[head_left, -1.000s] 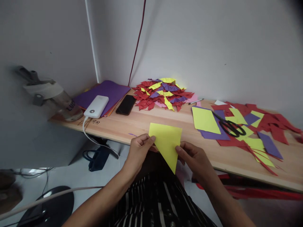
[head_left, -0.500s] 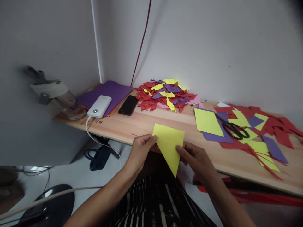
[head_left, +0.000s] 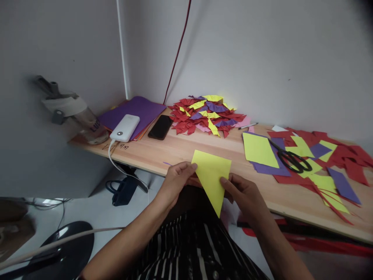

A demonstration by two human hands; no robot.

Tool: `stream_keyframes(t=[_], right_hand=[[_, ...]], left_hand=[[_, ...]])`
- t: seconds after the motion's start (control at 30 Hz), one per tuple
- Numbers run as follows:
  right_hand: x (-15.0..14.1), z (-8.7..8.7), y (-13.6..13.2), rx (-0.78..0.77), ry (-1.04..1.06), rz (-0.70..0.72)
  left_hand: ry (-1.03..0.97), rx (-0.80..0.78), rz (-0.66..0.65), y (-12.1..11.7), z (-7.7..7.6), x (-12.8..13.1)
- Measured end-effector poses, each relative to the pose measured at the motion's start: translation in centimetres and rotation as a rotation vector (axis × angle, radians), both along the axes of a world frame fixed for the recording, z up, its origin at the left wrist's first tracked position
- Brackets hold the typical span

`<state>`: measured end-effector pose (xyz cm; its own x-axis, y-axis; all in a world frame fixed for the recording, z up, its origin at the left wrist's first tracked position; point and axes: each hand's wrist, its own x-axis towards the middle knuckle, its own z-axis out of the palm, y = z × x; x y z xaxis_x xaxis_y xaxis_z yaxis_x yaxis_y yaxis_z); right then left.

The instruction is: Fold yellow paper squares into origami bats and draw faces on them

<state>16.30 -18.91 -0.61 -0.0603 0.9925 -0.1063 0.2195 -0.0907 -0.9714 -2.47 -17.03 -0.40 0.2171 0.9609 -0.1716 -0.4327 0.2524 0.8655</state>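
A yellow sheet of paper (head_left: 214, 175), folded to a shape with a slanted left edge and a point at the bottom, is held up in front of the table's near edge. My left hand (head_left: 178, 179) pinches its upper left edge, thumb on top. On the right edge, my right hand (head_left: 243, 192) grips it with the thumb on the front face; the fingers behind the paper are hidden. Beyond the paper lies a heap of folded red, yellow, purple and pink paper pieces (head_left: 204, 114), against the wall.
Black-handled scissors (head_left: 294, 161) lie among paper scraps (head_left: 346, 155) at the right, beside stacked yellow sheets (head_left: 259, 149). A pen (head_left: 247, 126) is near the heap. Left stand a phone (head_left: 160, 127), a white power bank (head_left: 126, 127) with a cable, purple sheets (head_left: 145, 111) and a bottle (head_left: 90, 126).
The view has shifted slightly, so everything sits a little further right. Both hands keep their hold on the yellow paper, with hardly any other movement.
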Motion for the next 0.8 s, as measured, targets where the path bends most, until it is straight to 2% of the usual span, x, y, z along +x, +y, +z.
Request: stream_keyframes(t=[0.2,0.43,0.53,0.63,0.7,0.8], right_hand=[[-0.1,0.6,-0.1,0.003,-0.014,0.012],[-0.5,0.1,-0.6,-0.117,0.033,0.208],[-1.2,-0.6,-0.9,-0.13,0.049,0.152],[-1.5,-1.2,-0.9,-0.112,0.07,0.085],[-1.7,-1.3,-0.9,-0.091,0.058,0.077],[-1.8,-1.3,-0.9,-0.074,0.023,0.078]], left_hand=[[0.037,0.006,0.084,-0.3,0.2,0.3],[0.059,0.023,0.163,-0.9,0.3,0.8],[0.142,0.042,0.214,-1.3,0.0,1.3],[0.141,0.058,0.142,-1.7,-0.2,2.0],[0.116,0.057,0.07,-2.0,-0.3,2.4],[0.136,0.041,0.037,-2.3,-0.4,2.6]])
